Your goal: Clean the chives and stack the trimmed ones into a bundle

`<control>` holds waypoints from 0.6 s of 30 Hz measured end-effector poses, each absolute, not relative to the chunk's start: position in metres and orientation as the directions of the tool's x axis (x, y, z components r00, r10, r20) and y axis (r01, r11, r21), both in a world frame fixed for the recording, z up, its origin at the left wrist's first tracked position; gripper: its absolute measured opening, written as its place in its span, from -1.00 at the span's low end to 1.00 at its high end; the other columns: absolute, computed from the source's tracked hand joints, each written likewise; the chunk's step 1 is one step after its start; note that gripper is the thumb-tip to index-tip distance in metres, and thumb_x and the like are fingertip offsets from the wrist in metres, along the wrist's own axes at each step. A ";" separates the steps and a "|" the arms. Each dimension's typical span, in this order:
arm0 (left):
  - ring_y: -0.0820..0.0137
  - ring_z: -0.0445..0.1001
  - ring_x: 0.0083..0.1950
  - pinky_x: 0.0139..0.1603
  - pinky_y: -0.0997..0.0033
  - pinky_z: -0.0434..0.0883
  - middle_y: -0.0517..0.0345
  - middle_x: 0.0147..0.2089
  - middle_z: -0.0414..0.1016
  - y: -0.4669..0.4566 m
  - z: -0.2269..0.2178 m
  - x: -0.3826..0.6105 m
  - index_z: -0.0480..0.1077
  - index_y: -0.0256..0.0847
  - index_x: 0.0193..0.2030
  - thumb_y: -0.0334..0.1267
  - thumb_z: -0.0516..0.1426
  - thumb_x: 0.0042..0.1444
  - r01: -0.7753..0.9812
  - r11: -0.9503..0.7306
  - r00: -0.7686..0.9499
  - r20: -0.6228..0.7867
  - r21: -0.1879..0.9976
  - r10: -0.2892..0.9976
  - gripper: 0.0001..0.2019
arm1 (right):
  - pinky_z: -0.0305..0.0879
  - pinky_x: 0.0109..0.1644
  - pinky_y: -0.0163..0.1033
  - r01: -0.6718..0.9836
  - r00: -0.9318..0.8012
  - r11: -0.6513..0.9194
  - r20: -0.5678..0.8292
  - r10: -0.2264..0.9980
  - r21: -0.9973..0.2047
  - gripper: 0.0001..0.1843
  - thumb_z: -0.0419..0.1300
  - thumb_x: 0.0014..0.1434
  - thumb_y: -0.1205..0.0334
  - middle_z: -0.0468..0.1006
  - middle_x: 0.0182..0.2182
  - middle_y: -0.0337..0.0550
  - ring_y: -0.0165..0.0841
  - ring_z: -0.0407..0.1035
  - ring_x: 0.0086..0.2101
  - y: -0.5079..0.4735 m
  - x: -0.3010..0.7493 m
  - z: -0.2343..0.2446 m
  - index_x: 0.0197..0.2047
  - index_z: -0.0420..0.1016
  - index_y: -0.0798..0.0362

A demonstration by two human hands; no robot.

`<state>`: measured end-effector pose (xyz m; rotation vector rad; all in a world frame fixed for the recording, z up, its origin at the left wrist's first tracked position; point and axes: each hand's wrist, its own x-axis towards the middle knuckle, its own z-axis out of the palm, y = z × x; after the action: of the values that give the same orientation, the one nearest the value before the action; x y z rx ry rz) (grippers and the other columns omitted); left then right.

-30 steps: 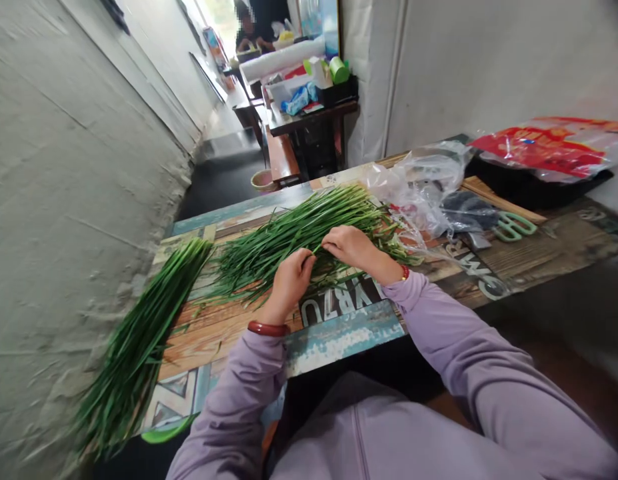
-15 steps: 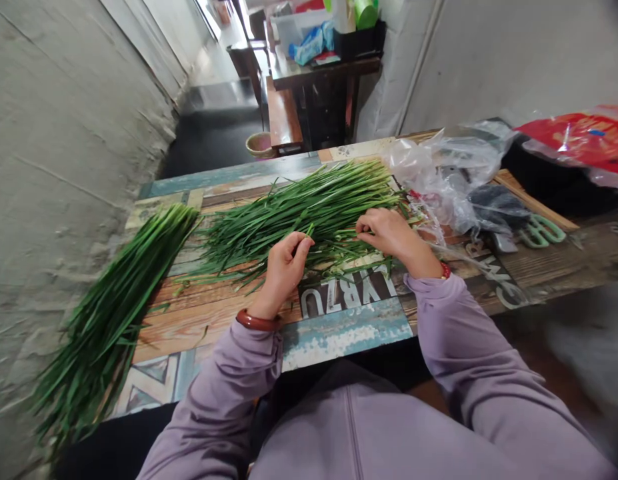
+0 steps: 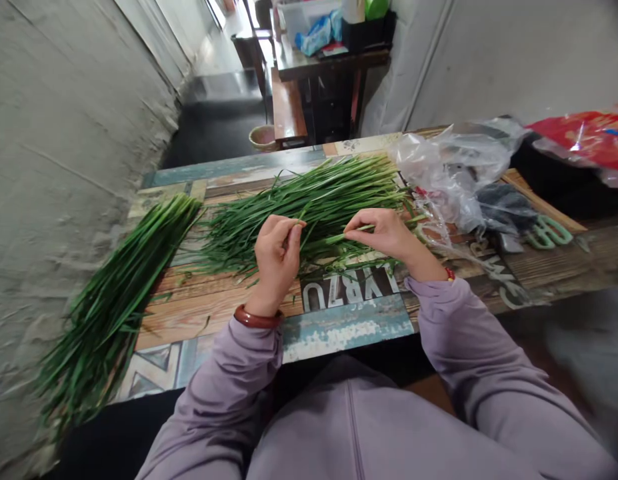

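A loose heap of garlic chives (image 3: 309, 193) lies across the table, pale stem ends to the right. My left hand (image 3: 279, 257), with a brown bangle at the wrist, is closed in a pinch at the heap's near edge. A thin chive tip pokes up from its fingertips. To its right, my right hand (image 3: 381, 233) is also closed, thumb against forefinger, on what looks like a chive stalk. Short trimmed bits (image 3: 353, 253) are scattered below the hands. A neater bunch of chives (image 3: 123, 293) rests at the left, its leaves hanging past the table's edge.
On the table's right side are clear plastic bags (image 3: 439, 167), green-handled scissors (image 3: 551, 232) and a red package (image 3: 583, 140). A rough wall (image 3: 53, 153) runs along the left. Beyond the table stand a bench (image 3: 287, 107), a basket (image 3: 263, 137) and another table (image 3: 309, 63).
My left hand has moved slightly left and up, still pinching. My right hand has shifted a little left, its fingertips now at a stalk. The view has tilted slightly.
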<state>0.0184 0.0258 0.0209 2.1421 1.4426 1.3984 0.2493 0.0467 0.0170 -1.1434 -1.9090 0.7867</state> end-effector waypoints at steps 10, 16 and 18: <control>0.47 0.36 -0.40 -0.33 0.47 0.29 0.22 -0.45 0.43 0.025 0.009 0.026 0.44 -0.23 -0.33 -0.18 0.00 0.31 0.489 -0.366 0.345 0.209 0.792 0.915 -0.72 | 0.36 -0.26 -0.29 0.393 -0.306 0.431 0.327 0.894 -0.812 -0.86 0.28 0.12 0.15 0.62 -0.37 -0.20 -0.37 0.47 -0.36 0.040 0.227 0.010 -0.30 0.57 0.04; 0.48 0.32 -0.39 -0.38 0.51 0.25 0.23 -0.43 0.44 0.026 0.008 0.026 0.49 -0.26 -0.29 -0.13 0.06 0.25 0.433 -0.288 0.328 0.148 0.854 0.933 -0.73 | 0.32 -0.26 -0.25 0.432 -0.261 0.496 0.422 0.868 -0.753 -0.83 0.25 0.18 0.11 0.62 -0.37 -0.17 -0.35 0.44 -0.35 0.042 0.231 0.006 -0.34 0.60 -0.01; 0.48 0.35 -0.37 -0.36 0.51 0.26 0.22 -0.40 0.48 0.027 0.008 0.026 0.50 -0.27 -0.28 -0.14 0.05 0.26 0.429 -0.296 0.335 0.154 0.853 0.929 -0.72 | 0.30 -0.27 -0.25 0.436 -0.238 0.470 0.405 0.883 -0.768 -0.83 0.25 0.16 0.11 0.60 -0.41 -0.19 -0.37 0.41 -0.38 0.042 0.228 0.005 -0.36 0.60 0.00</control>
<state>0.0263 0.0266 0.0075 1.8739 1.1954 0.8737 0.2283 0.0415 0.0054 -1.1082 -1.8533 0.6503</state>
